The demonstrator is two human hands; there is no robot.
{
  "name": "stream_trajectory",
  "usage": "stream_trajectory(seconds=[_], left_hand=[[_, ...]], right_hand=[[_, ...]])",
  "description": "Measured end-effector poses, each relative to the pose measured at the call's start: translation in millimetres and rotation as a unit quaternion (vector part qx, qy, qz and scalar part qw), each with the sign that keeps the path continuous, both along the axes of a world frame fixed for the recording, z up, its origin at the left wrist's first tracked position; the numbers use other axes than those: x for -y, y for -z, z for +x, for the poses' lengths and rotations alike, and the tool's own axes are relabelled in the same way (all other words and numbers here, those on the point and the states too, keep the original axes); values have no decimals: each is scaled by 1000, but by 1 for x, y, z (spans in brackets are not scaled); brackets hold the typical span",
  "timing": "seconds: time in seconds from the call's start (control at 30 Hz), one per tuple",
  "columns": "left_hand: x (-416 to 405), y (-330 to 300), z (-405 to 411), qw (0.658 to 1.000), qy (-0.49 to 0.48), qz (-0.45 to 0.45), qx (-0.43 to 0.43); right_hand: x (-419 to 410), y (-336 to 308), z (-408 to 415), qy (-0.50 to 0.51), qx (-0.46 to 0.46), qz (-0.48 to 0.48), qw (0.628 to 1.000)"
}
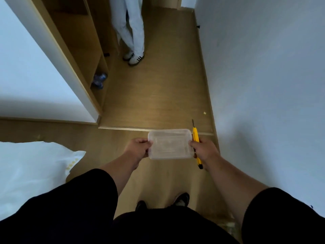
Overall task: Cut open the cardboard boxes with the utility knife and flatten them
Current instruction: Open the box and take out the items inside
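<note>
At the near left lay a white pillow (35,166) on bedding, and beyond it a white panel rose beside a wooden shelf unit (84,55) with a blue, blurred object (99,80) in its lowest compartment. Farther off, near the shelf, a second person stood on the wooden floor (158,95) in pale trousers (131,27) and white striped shoes (134,58). In the middle, held out over the floor, the left hand (139,147) gripped the left end of a clear plastic container (169,144), fingers curled over its edge. The container was lidded and translucent (its contents could not be made out). The right hand (204,149) held the container's right end and, in the same grip, clamped a yellow utility knife (196,147) against it, with the blade pointing away toward the far floor and the dark butt toward the wearer. No cardboard box showed anywhere. A plain white wall (263,76) filled the right side, with a small pale scrap (204,113) on the floor at its foot.
</note>
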State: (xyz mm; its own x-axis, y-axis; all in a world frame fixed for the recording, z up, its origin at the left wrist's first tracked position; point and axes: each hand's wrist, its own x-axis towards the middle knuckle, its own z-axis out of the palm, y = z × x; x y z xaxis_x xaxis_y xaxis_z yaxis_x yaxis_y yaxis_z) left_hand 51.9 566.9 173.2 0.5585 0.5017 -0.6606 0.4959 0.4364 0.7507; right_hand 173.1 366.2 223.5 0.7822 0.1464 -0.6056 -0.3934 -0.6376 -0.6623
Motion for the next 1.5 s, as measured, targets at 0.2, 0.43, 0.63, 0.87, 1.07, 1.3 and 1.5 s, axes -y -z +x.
stream_trajectory(seconds=[0.2,0.43,0.63,0.87,1.07,1.3,1.5], left_hand=[[-36,8,41,998,-69,-10,-9],[-62,8,135,985,-168,23,-38],[-81,-4,194,964,-260,-1,-44],[-129,-13,230,943,-329,-7,-38],[-201,3,249,930,-366,-24,-35],[-312,7,268,925,-375,-19,-58],[-388,10,280,918,-388,-28,-74]], right_hand=[[-53,18,71,-69,-1,41,997],[-112,44,202,-167,-6,46,985],[-165,31,285,-228,-7,57,972],[-242,39,338,-281,-13,63,958],[-330,51,362,-314,5,59,948],[-452,64,384,-340,14,62,938],[-537,58,399,-352,12,62,934]])
